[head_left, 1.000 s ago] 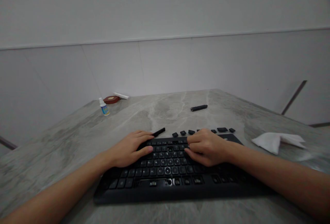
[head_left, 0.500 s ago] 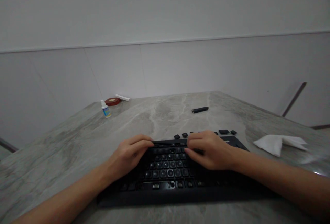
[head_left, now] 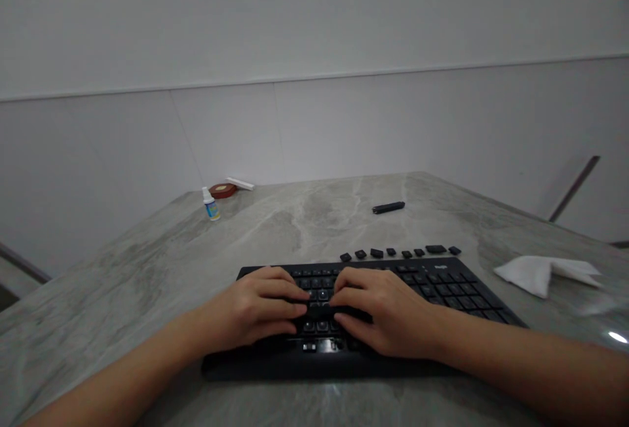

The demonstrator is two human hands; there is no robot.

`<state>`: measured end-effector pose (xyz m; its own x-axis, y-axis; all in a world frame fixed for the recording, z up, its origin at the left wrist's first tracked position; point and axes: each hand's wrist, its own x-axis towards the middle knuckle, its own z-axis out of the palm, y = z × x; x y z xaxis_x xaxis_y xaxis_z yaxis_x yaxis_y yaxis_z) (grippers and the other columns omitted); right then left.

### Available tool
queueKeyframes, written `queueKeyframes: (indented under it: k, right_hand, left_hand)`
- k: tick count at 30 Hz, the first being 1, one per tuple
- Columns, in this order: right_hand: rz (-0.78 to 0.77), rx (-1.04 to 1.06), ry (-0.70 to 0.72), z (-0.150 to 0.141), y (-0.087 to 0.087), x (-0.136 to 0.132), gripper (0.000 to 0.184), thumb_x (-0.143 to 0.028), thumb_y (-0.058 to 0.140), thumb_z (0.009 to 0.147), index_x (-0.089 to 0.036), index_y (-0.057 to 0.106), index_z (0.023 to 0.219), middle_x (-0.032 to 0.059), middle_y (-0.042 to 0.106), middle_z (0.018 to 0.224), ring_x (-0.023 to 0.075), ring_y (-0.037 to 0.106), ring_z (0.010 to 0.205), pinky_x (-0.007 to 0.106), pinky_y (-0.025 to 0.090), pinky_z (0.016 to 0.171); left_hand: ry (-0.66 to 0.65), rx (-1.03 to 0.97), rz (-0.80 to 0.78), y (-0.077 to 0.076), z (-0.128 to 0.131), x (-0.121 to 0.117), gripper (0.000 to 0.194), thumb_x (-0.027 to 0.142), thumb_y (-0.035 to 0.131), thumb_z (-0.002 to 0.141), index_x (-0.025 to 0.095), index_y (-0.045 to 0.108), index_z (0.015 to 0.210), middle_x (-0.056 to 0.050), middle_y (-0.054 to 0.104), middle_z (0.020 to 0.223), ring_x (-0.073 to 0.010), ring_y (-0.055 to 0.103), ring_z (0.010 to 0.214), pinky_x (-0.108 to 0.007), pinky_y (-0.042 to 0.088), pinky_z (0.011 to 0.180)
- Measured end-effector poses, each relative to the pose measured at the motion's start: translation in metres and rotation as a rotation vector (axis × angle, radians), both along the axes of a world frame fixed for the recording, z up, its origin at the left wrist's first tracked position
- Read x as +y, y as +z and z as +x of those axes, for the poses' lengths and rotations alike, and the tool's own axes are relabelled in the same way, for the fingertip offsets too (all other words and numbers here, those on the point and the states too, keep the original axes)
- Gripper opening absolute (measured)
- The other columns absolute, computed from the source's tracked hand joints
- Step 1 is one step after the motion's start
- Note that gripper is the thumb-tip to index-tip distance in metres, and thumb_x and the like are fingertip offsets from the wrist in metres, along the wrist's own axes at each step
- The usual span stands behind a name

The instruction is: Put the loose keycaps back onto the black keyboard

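A black keyboard (head_left: 275,367) lies in front of me, with bare key mounts (head_left: 322,327) showing in its middle and an open slot in its bottom row. Just over these mounts is a long black space bar keycap (head_left: 320,312), held level between both hands. My right hand (head_left: 381,309) pinches it between thumb and fingers. At its left end, the fingertips of my left hand (head_left: 250,309) close on it, partly hiding that end. Several loose black keycaps (head_left: 376,253) lie in a row behind the keyboard.
A crumpled white cloth (head_left: 533,273) lies to the right. Farther back is a slim black tool (head_left: 388,207). At the far left stand a small spray bottle (head_left: 211,205), a reddish-brown round case (head_left: 223,191) and a white strip (head_left: 240,183). A pale wall (head_left: 314,126) rises behind the marble-patterned table (head_left: 147,270).
Both hands have come from the keyboard's top edge down toward its middle, bringing the space bar keycap nearer to me. More of the keyboard's right side now shows.
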<state>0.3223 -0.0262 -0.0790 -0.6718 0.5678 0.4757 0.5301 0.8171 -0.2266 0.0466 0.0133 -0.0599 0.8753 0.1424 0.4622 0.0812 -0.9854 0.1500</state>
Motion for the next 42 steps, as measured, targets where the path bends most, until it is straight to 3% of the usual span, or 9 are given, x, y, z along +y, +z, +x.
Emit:
queueKeyframes:
  k: [8,16,19,25,34,42]
  right_hand:
    - [0.160,-0.033,0.106,0.006,0.005,-0.002,0.013,-0.024,0.061,0.092,-0.015,0.071,0.094,0.0077,0.070,0.100,0.0182,0.067,0.077,0.030,0.053,0.064]
    - [0.181,-0.010,0.158,0.006,0.003,0.000,0.017,-0.021,0.057,0.095,-0.015,0.069,0.085,0.0066,0.072,0.093,0.0172,0.068,0.077,0.028,0.054,0.066]
    - [0.160,-0.002,0.183,0.005,0.004,0.000,0.017,-0.019,0.055,0.095,-0.014,0.067,0.085,0.0065,0.071,0.088,0.0170,0.067,0.076,0.028,0.054,0.066]
    - [0.189,0.003,0.205,0.005,0.009,-0.003,0.013,-0.018,0.051,0.097,-0.014,0.063,0.093,0.0067,0.070,0.089,0.0169,0.066,0.078,0.028,0.055,0.066]
    - [0.325,0.064,0.215,0.005,0.009,-0.005,0.018,-0.019,0.053,0.096,-0.012,0.065,0.108,0.0088,0.070,0.093,0.0177,0.067,0.078,0.028,0.057,0.063]
    - [0.366,0.195,0.179,-0.001,0.009,-0.006,0.014,-0.022,0.058,0.098,-0.012,0.068,0.098,0.0078,0.068,0.085,0.0151,0.064,0.073,0.025,0.055,0.062]
  left_hand:
    - [0.093,0.051,-0.116,0.005,-0.004,-0.004,0.010,0.025,0.065,0.095,0.016,0.068,0.091,-0.009,0.071,0.096,-0.0199,0.064,0.088,-0.037,0.055,0.080]
    - [0.050,0.081,-0.145,0.010,-0.003,-0.007,0.004,0.016,0.062,0.094,0.017,0.065,0.091,-0.009,0.070,0.097,-0.0193,0.064,0.087,-0.037,0.055,0.083]
    - [0.057,0.083,-0.153,0.009,-0.004,-0.007,0.007,0.017,0.063,0.094,0.018,0.064,0.101,-0.008,0.070,0.096,-0.0196,0.065,0.089,-0.036,0.055,0.084]
    - [0.114,-0.015,-0.083,0.008,-0.008,-0.009,0.036,0.023,0.064,0.095,0.020,0.054,0.130,-0.006,0.069,0.094,-0.0183,0.065,0.085,-0.034,0.056,0.081]
    - [0.093,-0.053,-0.006,0.012,-0.005,-0.011,0.031,0.014,0.063,0.094,0.017,0.062,0.125,-0.009,0.068,0.098,-0.0188,0.064,0.088,-0.033,0.056,0.078]
    - [0.310,-0.050,0.216,-0.002,0.012,-0.016,0.019,0.019,0.056,0.099,0.020,0.067,0.115,-0.006,0.064,0.089,-0.0182,0.060,0.077,-0.033,0.049,0.069]
